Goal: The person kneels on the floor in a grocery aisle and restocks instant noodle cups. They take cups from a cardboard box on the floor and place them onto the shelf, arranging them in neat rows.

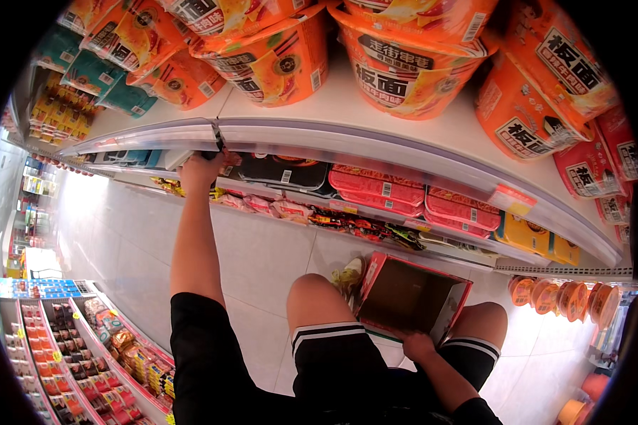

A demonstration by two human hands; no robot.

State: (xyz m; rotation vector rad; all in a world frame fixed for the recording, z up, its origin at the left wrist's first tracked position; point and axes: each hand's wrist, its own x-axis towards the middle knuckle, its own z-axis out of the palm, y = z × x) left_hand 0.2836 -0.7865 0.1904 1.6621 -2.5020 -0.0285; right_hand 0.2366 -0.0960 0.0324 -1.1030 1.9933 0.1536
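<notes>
My left hand (199, 171) reaches into the lower shelf, under the upper shelf's clear front strip (319, 136). It is at a dark item beside a white-edged pack (178, 158); its fingertips are partly hidden, so whether it grips anything is unclear. Right of it lie black-lidded food trays (282, 171) and pink packaged trays (377, 187). My right hand (419, 346) holds the near rim of an open red-edged cardboard box (369, 276) between my knees. The box's brown inside shows no goods.
Orange instant noodle tubs (399, 69) stand stacked on the upper shelf. Yellow packs (531, 234) sit at the lower shelf's right end. Bagged snacks (292, 210) line the bottom level. Behind me at left is another stocked shelf (93, 340). Tiled floor (255, 255) lies between.
</notes>
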